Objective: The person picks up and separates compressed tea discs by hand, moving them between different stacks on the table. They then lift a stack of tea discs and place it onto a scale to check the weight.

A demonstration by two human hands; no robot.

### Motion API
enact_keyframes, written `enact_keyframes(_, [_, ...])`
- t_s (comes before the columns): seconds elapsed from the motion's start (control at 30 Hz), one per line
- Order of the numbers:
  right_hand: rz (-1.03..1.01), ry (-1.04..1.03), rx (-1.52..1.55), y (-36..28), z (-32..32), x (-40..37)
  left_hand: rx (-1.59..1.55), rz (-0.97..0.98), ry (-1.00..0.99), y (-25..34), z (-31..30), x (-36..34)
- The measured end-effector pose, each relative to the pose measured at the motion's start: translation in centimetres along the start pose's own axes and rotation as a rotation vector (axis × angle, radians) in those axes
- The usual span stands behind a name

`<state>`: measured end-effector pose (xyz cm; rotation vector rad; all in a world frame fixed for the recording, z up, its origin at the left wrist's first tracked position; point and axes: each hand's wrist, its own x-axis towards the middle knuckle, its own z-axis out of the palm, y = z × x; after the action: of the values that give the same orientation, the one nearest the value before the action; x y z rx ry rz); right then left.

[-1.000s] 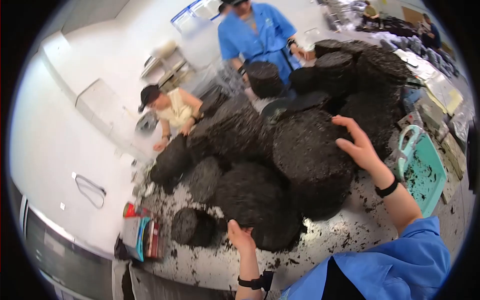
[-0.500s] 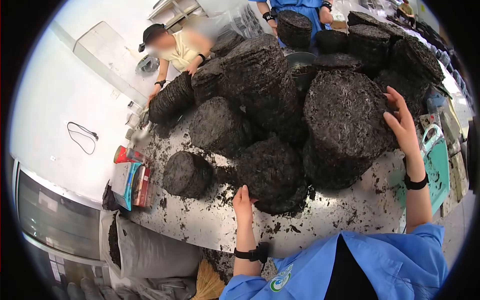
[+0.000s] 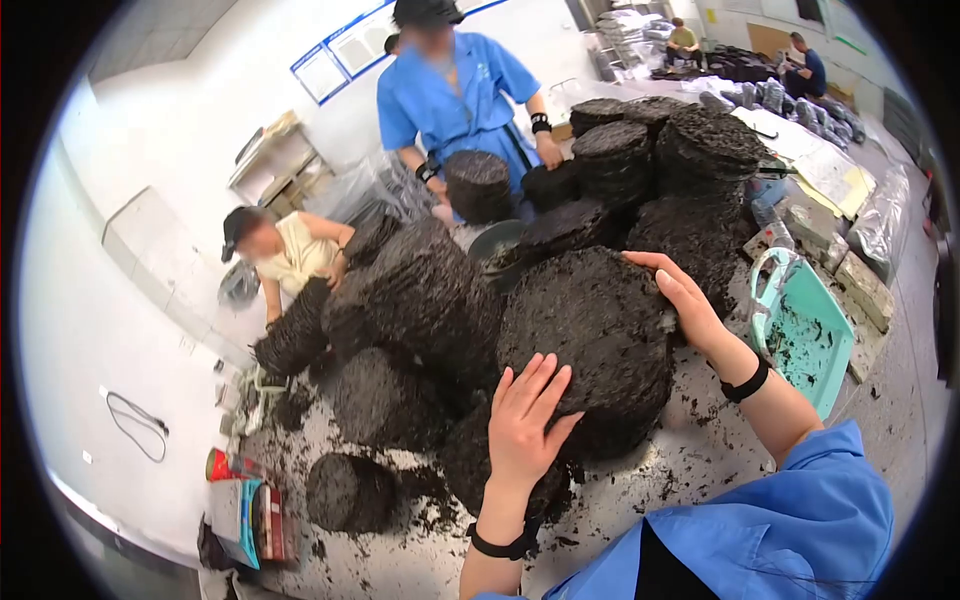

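In the head view, a thick round stack of dark sheets, which look like dried seaweed (image 3: pixel 590 320), stands right in front of me. My left hand (image 3: pixel 528 420) lies flat on its near left side, fingers outstretched and slightly apart. Against the far right edge of the same stack rests my right hand (image 3: pixel 688 300), with its fingers extended and nothing enclosed in them. A lower dark stack (image 3: pixel 465 465) is partly hidden behind my left hand. Further left are a small round stack (image 3: pixel 350 493) and a medium one (image 3: pixel 385 400); a tall leaning pile (image 3: pixel 430 285) rises behind them.
Dark flakes litter the metal table (image 3: pixel 400 560). A green dustpan (image 3: pixel 815 335) lies at the right, a dark bucket (image 3: pixel 495 245) behind the stacks. Books (image 3: pixel 262 520) stand at the left edge. Two co-workers, in blue (image 3: pixel 450 95) and cream (image 3: pixel 300 250), stand across the table.
My left hand has moved up from the lower stack onto the big stack. My right hand stays at the big stack's right edge. The camera view has tilted up.
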<state>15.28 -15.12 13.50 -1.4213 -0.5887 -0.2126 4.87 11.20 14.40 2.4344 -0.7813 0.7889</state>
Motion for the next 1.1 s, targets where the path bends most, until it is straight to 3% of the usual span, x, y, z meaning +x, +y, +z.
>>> enact_keyframes(0.07, [0.11,-0.07,0.272,-0.1,-0.6,0.2,-0.114,-0.033,-0.001,-0.6,-1.2,0.5])
enact_keyframes(0.13, [0.145,-0.056,0.051,0.3,-0.6,0.0,-0.207,-0.131,0.108,-1.6,-1.9,0.4])
enact_keyframes(0.2, [0.035,-0.076,-0.108,1.0,-0.1,0.0,-0.265,-0.503,0.35,-3.4,-2.3,-1.3])
enact_keyframes(0.27, [-0.016,-0.086,-0.168,1.7,-0.3,0.2,-0.667,-0.565,0.755,-5.1,-2.0,-2.4])
enact_keyframes(0.37, [-0.048,-0.092,-0.166,2.5,-1.0,0.3,-0.762,-0.68,0.993,-6.3,-2.7,-5.6])
enact_keyframes(0.4, [-0.023,-0.089,-0.107,2.7,-1.1,0.2,-0.75,-0.684,0.999,-6.5,-2.9,-7.0])
enact_keyframes(0.47, [0.016,-0.077,-0.118,2.2,-1.2,0.2,-0.716,-0.929,0.912,-7.3,-3.2,-11.2])
enact_keyframes(0.53, [-0.012,-0.093,-0.08,2.8,-1.3,0.4,-0.787,-0.99,0.916,-8.7,-3.1,-14.7])
enact_keyframes(0.6, [-0.01,-0.096,-0.119,2.6,-1.3,0.4,-0.157,-1.061,0.677,-9.0,-3.3,-15.9])
enact_keyframes(0.67, [0.04,-0.068,-0.044,2.2,-0.9,0.3,-0.013,-0.977,0.694,-7.1,-2.6,-15.0])
enact_keyframes(0.8, [-0.071,-0.067,-0.17,3.0,-0.9,0.0,0.213,-0.357,0.274,-2.1,-2.1,-7.7])
enact_keyframes(0.97, [-0.075,-0.087,-0.176,1.6,-0.4,-0.3,0.231,0.112,0.038,0.9,0.1,-0.7])
enact_keyframes(1.0, [-0.077,-0.077,-0.186,1.3,-0.6,-0.4,0.222,0.123,0.04,0.3,0.2,-0.6])
enact_keyframes(1.07, [0.068,-0.064,-0.023,1.1,-1.0,-0.3,-0.192,-0.155,0.457,-1.6,0.2,-0.6])
enact_keyframes(1.1, [0.067,-0.055,-0.019,1.0,-1.0,-0.4,-0.144,-0.342,0.548,-2.4,-0.6,-1.2])
